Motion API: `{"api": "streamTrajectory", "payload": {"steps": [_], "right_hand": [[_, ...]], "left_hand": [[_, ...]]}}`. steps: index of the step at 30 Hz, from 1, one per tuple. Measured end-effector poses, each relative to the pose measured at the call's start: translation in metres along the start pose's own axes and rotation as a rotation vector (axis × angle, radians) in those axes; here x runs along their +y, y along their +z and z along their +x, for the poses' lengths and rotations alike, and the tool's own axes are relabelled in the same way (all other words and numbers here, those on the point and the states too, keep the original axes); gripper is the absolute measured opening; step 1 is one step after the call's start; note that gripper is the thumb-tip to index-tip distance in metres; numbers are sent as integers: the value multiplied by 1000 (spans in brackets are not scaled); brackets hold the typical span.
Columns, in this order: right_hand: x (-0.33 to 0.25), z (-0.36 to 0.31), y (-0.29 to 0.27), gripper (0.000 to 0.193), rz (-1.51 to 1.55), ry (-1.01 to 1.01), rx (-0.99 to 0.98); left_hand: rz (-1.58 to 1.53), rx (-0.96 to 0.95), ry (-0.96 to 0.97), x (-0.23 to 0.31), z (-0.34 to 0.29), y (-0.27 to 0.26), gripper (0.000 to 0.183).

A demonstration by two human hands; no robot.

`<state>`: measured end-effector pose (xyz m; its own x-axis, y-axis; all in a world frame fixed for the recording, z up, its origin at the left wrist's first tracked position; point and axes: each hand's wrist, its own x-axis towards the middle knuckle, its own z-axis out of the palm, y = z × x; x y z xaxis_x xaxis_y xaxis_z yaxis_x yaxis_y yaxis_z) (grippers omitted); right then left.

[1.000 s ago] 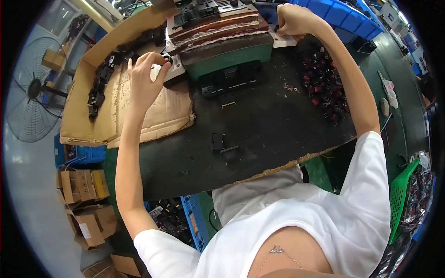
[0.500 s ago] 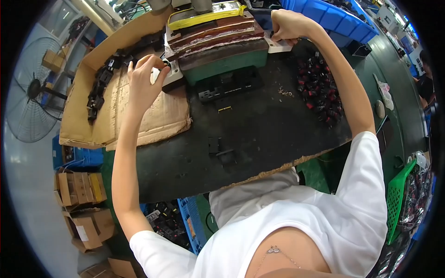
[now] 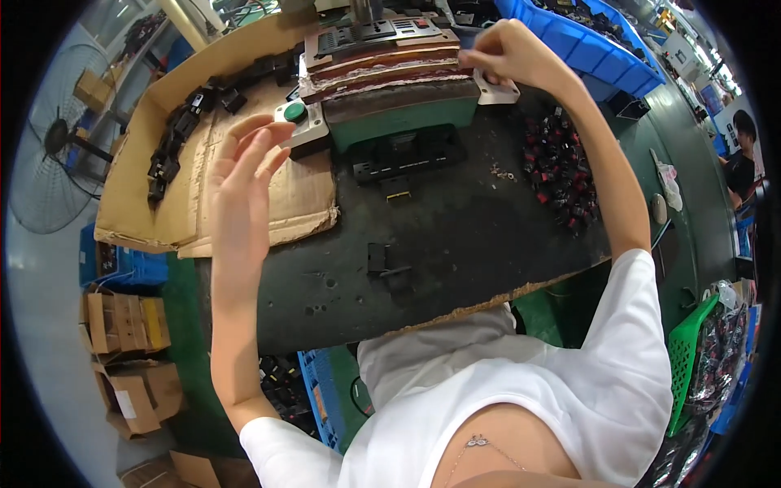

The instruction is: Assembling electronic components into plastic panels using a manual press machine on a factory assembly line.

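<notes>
My left hand is raised just beside a green push button on a white-topped box. Its fingers are apart, with nothing in them. At the right end of the layered press fixture, my right hand has its fingers curled together, tips close to the upper plates. What those fingers hold, if anything, is hidden. Below that hand is a second white-topped box. A black slotted panel lies on top of the fixture, under a metal cylinder. Another black panel rests before the green base.
Red-and-black small parts are heaped at the right. A cardboard tray with black parts stands left. Black pieces and a small yellow-edged piece lie on the black bench mat. Behind right is a blue bin.
My left hand has drawn back off the green button, toward me. The right hand has moved off the right box toward the plates. The yellow-edged block is gone from atop the fixture, exposing the slotted panel.
</notes>
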<state>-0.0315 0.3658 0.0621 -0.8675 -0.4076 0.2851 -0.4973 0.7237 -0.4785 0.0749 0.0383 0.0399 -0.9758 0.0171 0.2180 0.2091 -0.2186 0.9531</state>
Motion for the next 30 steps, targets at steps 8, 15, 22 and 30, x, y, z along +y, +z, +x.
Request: {"api": "streamTrajectory", "payload": {"steps": [8, 15, 22, 30], "right_hand": [[-25, 55, 33, 39, -53, -461, 216], [-32, 82, 35, 46, -237, -481, -86], [-56, 69, 25, 35, -371, -525, 260], [-105, -57, 63, 54, -450, -764, 428]], "left_hand": [[226, 38, 111, -51, -1, 1, 15], [282, -16, 206, -57, -7, 4, 14], [226, -64, 131, -56, -6, 5, 18], [-267, -239, -59, -31, -25, 22, 13]]}}
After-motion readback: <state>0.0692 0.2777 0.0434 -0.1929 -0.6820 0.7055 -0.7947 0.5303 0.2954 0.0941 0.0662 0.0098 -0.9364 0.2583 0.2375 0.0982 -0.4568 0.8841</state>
